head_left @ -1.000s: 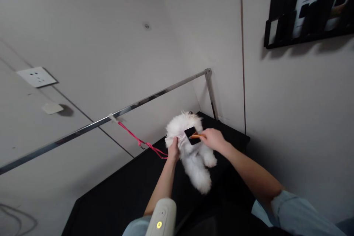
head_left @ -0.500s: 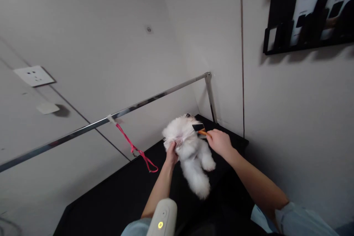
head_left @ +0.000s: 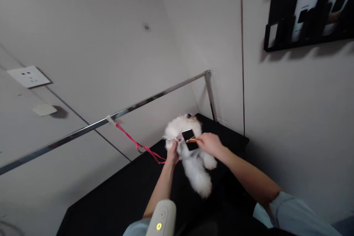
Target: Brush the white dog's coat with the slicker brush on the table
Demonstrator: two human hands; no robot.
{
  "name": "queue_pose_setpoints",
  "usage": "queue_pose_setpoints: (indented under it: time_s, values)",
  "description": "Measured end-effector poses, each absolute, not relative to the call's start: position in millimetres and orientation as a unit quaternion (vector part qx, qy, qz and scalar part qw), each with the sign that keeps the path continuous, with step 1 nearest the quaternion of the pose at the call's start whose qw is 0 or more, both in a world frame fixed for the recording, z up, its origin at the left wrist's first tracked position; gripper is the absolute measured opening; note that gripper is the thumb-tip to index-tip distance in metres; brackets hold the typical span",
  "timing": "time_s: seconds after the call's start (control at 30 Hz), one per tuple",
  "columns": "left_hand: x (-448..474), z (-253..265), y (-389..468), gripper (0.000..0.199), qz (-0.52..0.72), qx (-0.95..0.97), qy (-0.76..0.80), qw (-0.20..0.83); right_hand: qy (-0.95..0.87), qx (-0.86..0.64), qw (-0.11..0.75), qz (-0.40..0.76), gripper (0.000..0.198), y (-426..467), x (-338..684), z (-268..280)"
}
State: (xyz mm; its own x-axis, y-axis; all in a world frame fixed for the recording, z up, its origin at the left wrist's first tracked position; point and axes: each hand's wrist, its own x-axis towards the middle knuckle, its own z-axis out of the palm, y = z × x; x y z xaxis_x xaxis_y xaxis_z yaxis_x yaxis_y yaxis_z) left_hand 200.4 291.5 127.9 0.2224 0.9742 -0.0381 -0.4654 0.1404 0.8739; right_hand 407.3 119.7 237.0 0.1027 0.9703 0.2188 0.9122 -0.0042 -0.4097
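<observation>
A white, fluffy dog (head_left: 197, 175) lies on the black table, its hind legs or front legs stretched toward me; I cannot tell which. My left hand (head_left: 173, 153) is closed on the dog's side, its thumb up against a patch where pinkish skin shows through the coat. The fingers under the fur are hidden. In my right hand (head_left: 212, 144) is a slicker brush (head_left: 189, 135), gripped by its orange handle. The dark, rectangular brush head lies over the dog's body, just right of my left thumb.
A metal bar (head_left: 155, 97) crosses above the black table (head_left: 116, 191), with a pink leash (head_left: 127, 139) hanging from it. A beige device (head_left: 162, 218) with a yellow light rises at the bottom. Walls stand behind; a black rack (head_left: 306, 42) hangs at upper right.
My right hand has brought the slicker brush left and slightly down, from the dog's right edge to the middle of its body. The leash has swung right, its loop now by my left wrist.
</observation>
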Motion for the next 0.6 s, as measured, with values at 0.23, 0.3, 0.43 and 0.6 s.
queue_pose_setpoints:
  time_s: [0.23, 0.3, 0.43, 0.6]
  values:
    - [204, 129, 287, 0.050, 0.537, 0.349, 0.357, 0.679, -0.641, -0.723, 0.258, 0.025, 0.034, 118, 408, 250]
    - [206, 129, 286, 0.047, 0.532, 0.351, 0.363, 0.680, -0.678, -0.697, 0.225, 0.059, 0.030, 121, 404, 250]
    - [209, 130, 284, 0.048, 0.543, 0.336, 0.371, 0.674, -0.615, -0.752, 0.236, 0.036, 0.031, 120, 410, 248]
    - [216, 135, 278, 0.047, 0.559, 0.338, 0.375, 0.658, -0.663, -0.709, 0.236, 0.046, 0.032, 115, 401, 246]
